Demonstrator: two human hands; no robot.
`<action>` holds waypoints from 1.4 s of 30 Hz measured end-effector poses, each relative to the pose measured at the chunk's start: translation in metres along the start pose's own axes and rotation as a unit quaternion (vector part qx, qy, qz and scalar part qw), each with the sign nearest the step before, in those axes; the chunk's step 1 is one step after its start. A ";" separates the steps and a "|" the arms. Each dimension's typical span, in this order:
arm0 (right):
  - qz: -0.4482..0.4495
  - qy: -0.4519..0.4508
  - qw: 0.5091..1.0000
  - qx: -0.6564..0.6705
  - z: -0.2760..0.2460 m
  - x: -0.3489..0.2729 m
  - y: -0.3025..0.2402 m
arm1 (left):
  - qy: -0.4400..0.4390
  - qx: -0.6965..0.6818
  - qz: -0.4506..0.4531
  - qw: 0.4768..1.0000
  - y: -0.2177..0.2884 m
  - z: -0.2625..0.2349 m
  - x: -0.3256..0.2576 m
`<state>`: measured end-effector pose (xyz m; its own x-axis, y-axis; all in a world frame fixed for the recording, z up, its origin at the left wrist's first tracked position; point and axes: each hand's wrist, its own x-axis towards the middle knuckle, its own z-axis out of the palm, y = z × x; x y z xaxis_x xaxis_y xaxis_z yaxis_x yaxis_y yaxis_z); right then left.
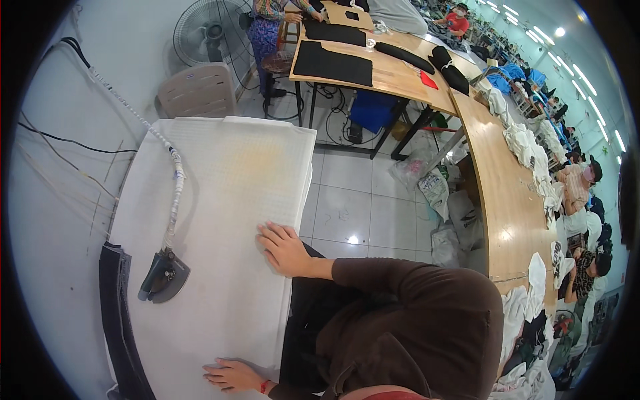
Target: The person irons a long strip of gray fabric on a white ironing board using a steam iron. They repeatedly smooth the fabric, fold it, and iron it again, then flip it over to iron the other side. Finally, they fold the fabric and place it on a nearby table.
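Note:
A white padded ironing table lies in front of me. My right hand rests on its near edge, palm down with fingers apart. Lower in the view, my left hand, with a red band at the wrist, lies on the white surface with its fingers stretched out. Neither hand holds anything. Beyond both hands, an iron sits on the padding, apart from them. A wrapped cord runs up from it toward the wall. Along the far edge is a stack of dark fabric pieces.
A beige plastic chair and a large fan stand by the wall. Black fabric panels lie on a wooden table, where another person works. White garments cover part of the long table on the right; plastic bags sit underneath.

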<state>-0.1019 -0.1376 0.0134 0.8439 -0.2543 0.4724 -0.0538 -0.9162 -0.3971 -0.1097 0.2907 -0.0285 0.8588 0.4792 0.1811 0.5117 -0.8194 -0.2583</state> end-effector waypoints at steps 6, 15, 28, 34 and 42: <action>0.019 0.044 0.994 0.097 0.016 -0.003 0.031 | 0.021 -0.050 -0.005 0.998 0.001 -0.007 -0.005; 0.437 -0.053 0.868 -0.229 -0.236 0.068 0.342 | 0.223 -0.076 0.071 0.969 0.003 -0.033 -0.015; 0.609 -0.301 0.690 -0.250 -0.282 -0.006 0.415 | 0.005 -0.058 -0.004 0.998 0.001 -0.023 -0.010; 0.598 -0.288 0.688 -0.294 -0.270 -0.003 0.455 | -0.017 -0.050 -0.018 0.998 0.002 -0.013 -0.008; 0.591 -0.313 0.681 -0.299 -0.266 0.000 0.462 | -0.015 -0.053 -0.010 0.998 -0.001 -0.020 -0.009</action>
<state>-0.2688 -0.6431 0.0397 0.0738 -0.9133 -0.4004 -0.9425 -0.1951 0.2714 -0.1184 0.2809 -0.0112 0.8495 0.5038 0.1565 0.5248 -0.8373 -0.1532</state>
